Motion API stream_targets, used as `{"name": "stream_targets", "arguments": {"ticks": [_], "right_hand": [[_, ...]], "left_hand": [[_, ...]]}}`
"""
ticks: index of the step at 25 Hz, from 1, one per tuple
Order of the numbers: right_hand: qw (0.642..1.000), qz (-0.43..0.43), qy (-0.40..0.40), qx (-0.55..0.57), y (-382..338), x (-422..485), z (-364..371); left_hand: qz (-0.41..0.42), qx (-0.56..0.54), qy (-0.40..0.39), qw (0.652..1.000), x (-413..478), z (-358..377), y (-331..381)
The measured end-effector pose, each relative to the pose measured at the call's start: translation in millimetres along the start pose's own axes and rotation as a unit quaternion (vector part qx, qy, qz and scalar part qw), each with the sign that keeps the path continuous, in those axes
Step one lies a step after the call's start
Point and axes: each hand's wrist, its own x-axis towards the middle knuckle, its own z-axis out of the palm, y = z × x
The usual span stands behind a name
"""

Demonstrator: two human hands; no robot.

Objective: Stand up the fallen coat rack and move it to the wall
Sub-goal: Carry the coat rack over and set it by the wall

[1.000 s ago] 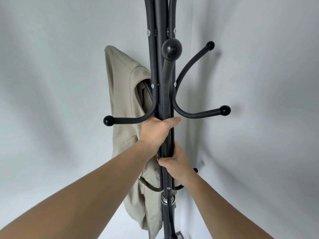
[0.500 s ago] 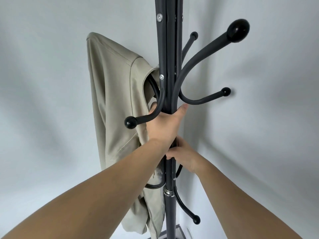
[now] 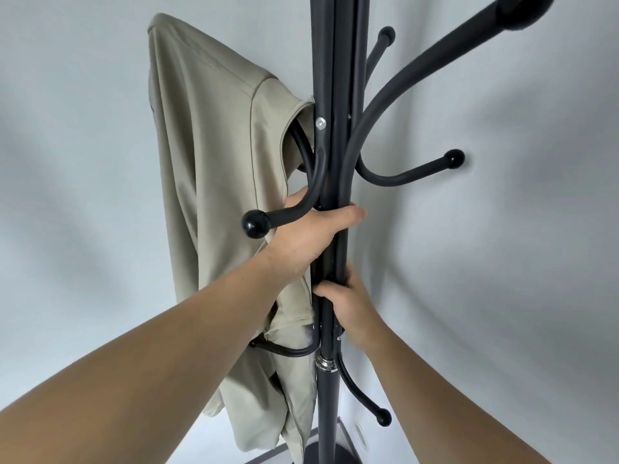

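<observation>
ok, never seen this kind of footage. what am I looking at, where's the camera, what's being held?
There is no robot here: a person works with bare hands, and the single wide-angle camera sits on their head, looking forward and down along their arms. That lens bends straight lines near the edges.

Both hands grip the pole of a black coat rack, which stands upright close to a pale wall. The left hand wraps the pole just under a curved hook; the right hand grips lower down. A beige jacket hangs from a hook on the far left side. At the bottom edge, part of the rack's dark base shows.
</observation>
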Motion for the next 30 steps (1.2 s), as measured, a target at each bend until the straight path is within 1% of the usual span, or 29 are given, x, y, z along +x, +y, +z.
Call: {"name": "stream_targets", "arguments": {"ticks": [3, 6, 8, 11, 16, 30], "right_hand": [[1.0, -0.019, 0.019, -0.015, 9.0, -9.5, -0.1], [0.992, -0.048, 0.118, -0.015, 11.5, -10.7, 5.8], [0.984, -0.086, 0.156, -0.008, 13.5, -10.5, 7.2], [0.979, -0.117, 0.167, 0.005, 17.4, -8.5, 8.5], [0.972, -0.133, 0.192, -0.014, 22.4, 0.9, 7.8], [0.975, -0.141, 0.172, -0.021, 31.5, 18.2, 10.5]], "left_hand": [[0.017, 0.036, 0.009, 0.999, 1.2, 4.2, -2.7], [0.05, 0.04, 0.054, 0.996, -3.0, 14.5, -0.8], [0.062, 0.034, 0.079, 0.994, -4.5, 21.6, 0.2], [0.066, 0.028, 0.093, 0.993, -4.5, 25.4, 0.4], [0.085, 0.005, 0.09, 0.992, 3.2, 27.5, -0.3], [0.085, -0.009, 0.106, 0.991, 13.7, 20.9, -6.7]]}}
